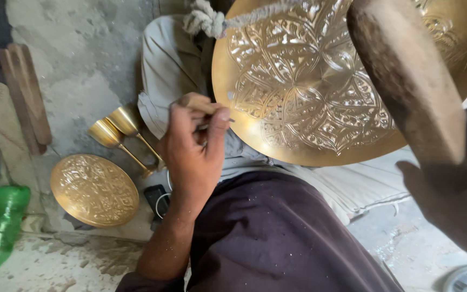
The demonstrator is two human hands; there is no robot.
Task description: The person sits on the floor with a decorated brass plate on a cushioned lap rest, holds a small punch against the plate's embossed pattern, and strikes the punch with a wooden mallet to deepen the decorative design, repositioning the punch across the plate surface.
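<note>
Left hand (193, 146) at frame centre, forearm rising from the lower edge, fingers pinched shut (thumb tip pressed against forefinger). Right hand (455, 189) at the right edge, dark and blurred, curled closed, wrist running off the lower right.

The large round brass tray (304, 92) gleams, glossy and embossed. The thick wooden mallet (406, 81) looks rough and matt. Two polished brass goblets (117, 127) shine on the gritty, dull concrete floor (82, 59).
</note>
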